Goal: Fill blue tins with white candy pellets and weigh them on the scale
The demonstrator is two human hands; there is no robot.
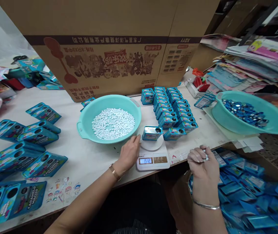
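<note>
A blue candy tin [153, 133] with a hole in its top stands on the round plate of a white digital scale [153, 161], whose display seems to read 151.2. My left hand [130, 152] reaches between the scale and a turquoise basin [84, 131], fingers stretched toward the tin's left side. Whether the fingertips touch the tin I cannot tell. Inside the basin lie many small white candies [113, 123]. My right hand [203, 162] is raised off the table's front edge, palm up, fingers curled around a few white candies [205, 155].
Rows of blue tins [167, 121] stand behind and right of the scale. More tins [45, 164] crowd the left side. A second turquoise basin [227, 122] holds round metallic lids. Below right, a carton is full of blue tins [241, 188]. A large cardboard box [119, 22] stands behind.
</note>
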